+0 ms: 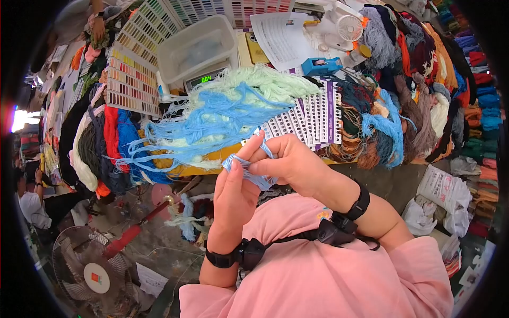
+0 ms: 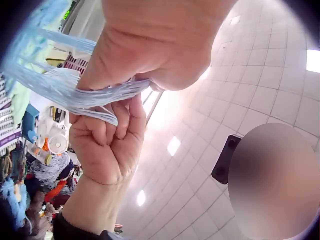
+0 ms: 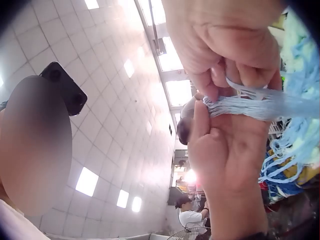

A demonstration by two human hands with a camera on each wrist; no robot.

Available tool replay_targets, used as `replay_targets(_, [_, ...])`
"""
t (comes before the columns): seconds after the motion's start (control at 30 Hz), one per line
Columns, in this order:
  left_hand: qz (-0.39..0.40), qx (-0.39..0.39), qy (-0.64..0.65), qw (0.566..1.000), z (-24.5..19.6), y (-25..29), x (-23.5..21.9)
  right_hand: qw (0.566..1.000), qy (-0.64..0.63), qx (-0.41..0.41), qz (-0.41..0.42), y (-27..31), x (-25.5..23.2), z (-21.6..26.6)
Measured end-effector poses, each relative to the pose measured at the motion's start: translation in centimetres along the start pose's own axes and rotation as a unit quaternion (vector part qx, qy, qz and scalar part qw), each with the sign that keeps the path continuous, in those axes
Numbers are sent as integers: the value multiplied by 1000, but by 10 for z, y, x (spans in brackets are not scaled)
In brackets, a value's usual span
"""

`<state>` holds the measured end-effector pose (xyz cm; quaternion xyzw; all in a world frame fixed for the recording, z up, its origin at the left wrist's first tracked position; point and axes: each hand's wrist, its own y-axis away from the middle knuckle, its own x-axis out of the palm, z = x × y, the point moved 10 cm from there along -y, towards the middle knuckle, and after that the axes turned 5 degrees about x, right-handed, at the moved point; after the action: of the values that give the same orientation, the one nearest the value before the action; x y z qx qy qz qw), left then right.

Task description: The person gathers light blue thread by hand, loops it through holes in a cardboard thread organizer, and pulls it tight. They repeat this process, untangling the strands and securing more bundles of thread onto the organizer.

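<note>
A bundle of light blue yarn (image 1: 261, 182) runs between the two hands in front of the chest. My left hand (image 1: 233, 199) holds the strands across its palm and fingers, its thumb against the bundle's end in the right wrist view. Curled fingers of my right hand (image 1: 297, 161) pinch the same yarn from the other side, and one strand loops up over them. In the left wrist view the blue strands (image 2: 75, 100) stretch away from the hands toward the table. Beyond the hands, loose blue yarn (image 1: 212, 122) lies spread over pale green yarn (image 1: 265, 79).
Punched thread cards (image 1: 302, 124) lie beside the yarn pile. Behind are a plastic tub (image 1: 197, 45) on a scale reading 0.04, color charts (image 1: 132, 79), a tape dispenser (image 1: 322, 65) and a small fan (image 1: 350, 28). Yarn hanks (image 1: 392, 127) flank the table; a floor fan (image 1: 95, 273) stands lower left.
</note>
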<state>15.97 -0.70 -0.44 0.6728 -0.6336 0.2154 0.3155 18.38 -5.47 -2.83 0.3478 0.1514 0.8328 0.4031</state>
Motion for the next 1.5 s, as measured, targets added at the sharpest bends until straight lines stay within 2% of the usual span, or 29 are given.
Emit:
replay_targets(0.13, [-33,14,23,999,0,1,-6,999,-41,12,11,0,0,-2])
replay_targets(0.23, [-74,3,126,989,5,2,-18,997,-79,-8,23,2,1,5])
replay_targets(0.33, [-110,37,46,992,3,6,-32,998,-64,-23,11,0,3,7])
replay_targets(0.63, [-112,89,-24,989,-8,7,-23,996,-85,-21,18,2,4,2])
replay_targets(0.73, [-117,87,23,989,-7,9,-25,992,-120,-1,25,2,1,-2])
replay_targets(0.83, [-89,83,85,989,-5,9,-22,992,-122,-7,28,4,0,-2])
replay_targets(1.03, [-94,89,103,986,-2,9,-27,992,-122,-13,21,6,-3,0])
replay_targets(1.13, [-117,73,107,985,4,8,-34,989,-129,-61,42,5,-1,3])
replay_targets(1.23, [-66,68,81,992,4,9,-30,972,-221,-1,82,8,-1,0])
replay_targets(1.5, [-61,22,70,995,5,7,-19,991,-128,6,49,7,0,-5])
